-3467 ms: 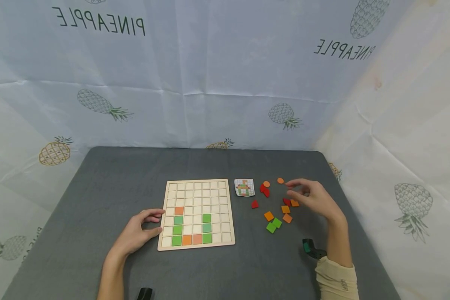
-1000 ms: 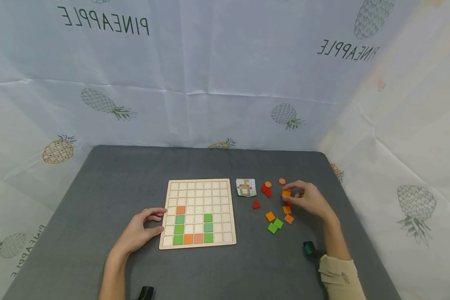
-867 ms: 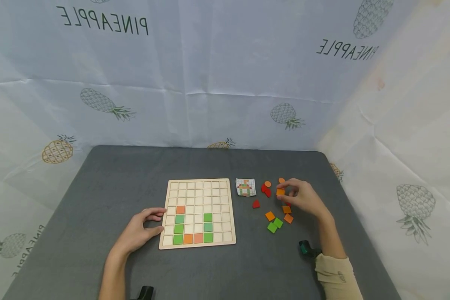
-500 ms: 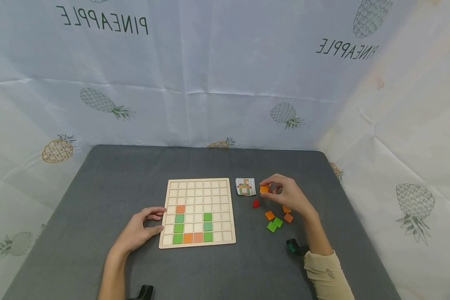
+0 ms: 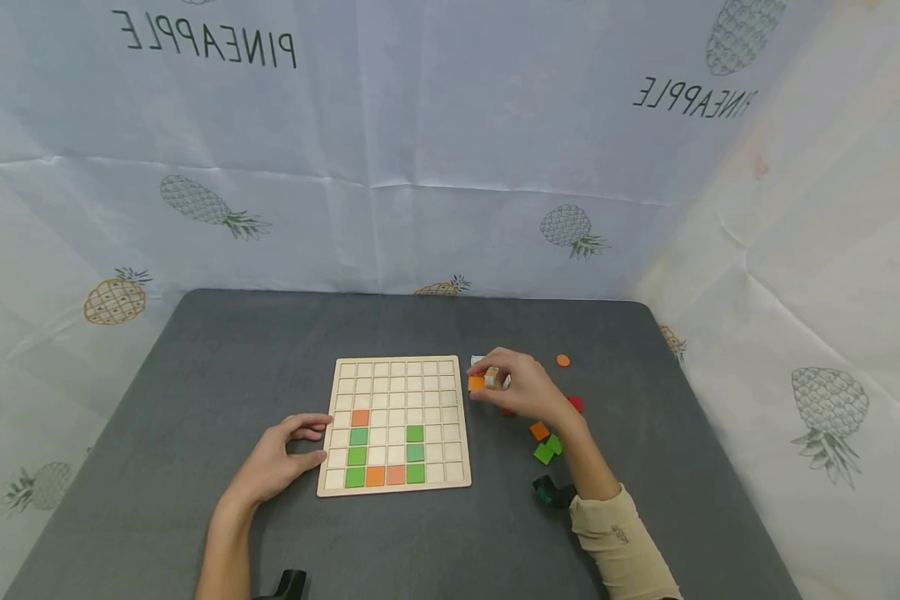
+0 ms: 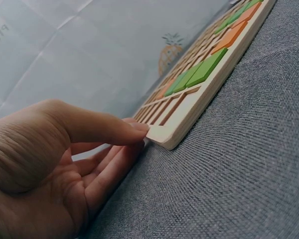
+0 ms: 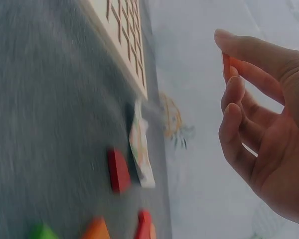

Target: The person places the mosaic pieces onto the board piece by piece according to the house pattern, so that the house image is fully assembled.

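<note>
My right hand [image 5: 521, 387] pinches an orange square tile [image 5: 476, 382] between thumb and fingertips, just right of the wooden grid board [image 5: 397, 387]. In the right wrist view the same tile [image 7: 226, 64] shows edge-on, raised above the table. The board's lower left part holds a column of green tiles [image 5: 355, 477] topped by an orange one [image 5: 361, 417], a second green column [image 5: 416, 473], and an orange and a pink tile [image 5: 395, 474] between them. My left hand [image 5: 273, 462] rests at the board's left edge, thumb tip against the corner in the left wrist view.
A small pattern card [image 7: 139, 144] lies beside the board, mostly covered by the right hand in the head view. Loose pieces lie to the right: an orange disc [image 5: 562, 361], a red piece [image 5: 575, 403], an orange tile [image 5: 540, 431] and green tiles [image 5: 543, 453].
My right hand has picked up the orange tile from the loose pieces and carried it left, past the red pieces, to over the card. The left hand has stayed at the board's edge.
</note>
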### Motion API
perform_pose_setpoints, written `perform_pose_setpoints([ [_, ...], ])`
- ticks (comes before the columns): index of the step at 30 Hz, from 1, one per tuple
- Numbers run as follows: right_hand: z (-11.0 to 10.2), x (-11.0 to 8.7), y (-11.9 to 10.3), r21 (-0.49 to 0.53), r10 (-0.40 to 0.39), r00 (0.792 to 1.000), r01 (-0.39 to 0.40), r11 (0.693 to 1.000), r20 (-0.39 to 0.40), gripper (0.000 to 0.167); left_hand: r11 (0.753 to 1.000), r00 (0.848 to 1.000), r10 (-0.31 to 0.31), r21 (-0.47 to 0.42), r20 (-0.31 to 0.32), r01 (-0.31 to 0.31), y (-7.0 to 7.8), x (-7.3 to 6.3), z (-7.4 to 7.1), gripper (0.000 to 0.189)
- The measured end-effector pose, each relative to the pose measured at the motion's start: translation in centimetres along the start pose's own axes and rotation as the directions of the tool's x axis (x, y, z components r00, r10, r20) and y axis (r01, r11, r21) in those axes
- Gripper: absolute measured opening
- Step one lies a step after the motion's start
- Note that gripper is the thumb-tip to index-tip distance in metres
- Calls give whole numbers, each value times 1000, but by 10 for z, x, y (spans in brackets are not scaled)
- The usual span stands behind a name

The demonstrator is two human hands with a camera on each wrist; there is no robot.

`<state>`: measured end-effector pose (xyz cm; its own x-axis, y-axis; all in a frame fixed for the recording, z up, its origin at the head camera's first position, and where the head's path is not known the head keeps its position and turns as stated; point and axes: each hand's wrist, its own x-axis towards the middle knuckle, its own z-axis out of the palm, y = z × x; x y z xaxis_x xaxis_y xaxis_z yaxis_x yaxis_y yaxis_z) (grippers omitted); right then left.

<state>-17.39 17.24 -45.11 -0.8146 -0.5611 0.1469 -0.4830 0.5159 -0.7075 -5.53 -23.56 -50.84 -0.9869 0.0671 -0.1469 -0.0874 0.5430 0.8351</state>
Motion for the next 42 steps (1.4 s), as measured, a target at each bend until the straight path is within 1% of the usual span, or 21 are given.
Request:
perform_pose_setpoints([
  [3,10,9,-6,10,-21,999,20,1000,29,33,1000,1000,3,1,-2,-3,0,0,0,54],
  [6,19,19,-12,-11,-44,998,45,999,50,34,1000,1000,12,-4,-6,-12,1,0,0,54],
  [10,32,29,-20,-10,-76,994,77,997,85,35,1000,1000,16,-8,-6,-16,2,0,0,54],
  [16,52,43,-29,19,-137,978,136,991,160,33,1000,1000,11,-8,-1,-11,2,1,1,54],
  [19,64,51,-32,27,-146,969,143,989,198,31,1000,1000,12,-9,-3,-12,1,1,1,54],
  [24,83,64,-36,7,-127,960,129,992,251,27,1000,1000,15,-6,-9,-15,0,1,1,53],
  [28,95,73,-39,-42,-88,952,104,994,292,27,1000,1000,11,-2,-11,-11,0,0,0,53],
  [32,106,81,-42,-107,-43,938,84,991,343,28,1000,1000,4,-3,-9,-4,0,0,0,53],
  [37,115,88,-46,-154,-3,921,68,986,389,24,1000,1000,-5,-5,-8,5,0,0,0,53],
  [42,119,92,-51,-170,18,917,54,984,398,22,1000,1000,-7,-4,-8,7,0,0,0,53],
])
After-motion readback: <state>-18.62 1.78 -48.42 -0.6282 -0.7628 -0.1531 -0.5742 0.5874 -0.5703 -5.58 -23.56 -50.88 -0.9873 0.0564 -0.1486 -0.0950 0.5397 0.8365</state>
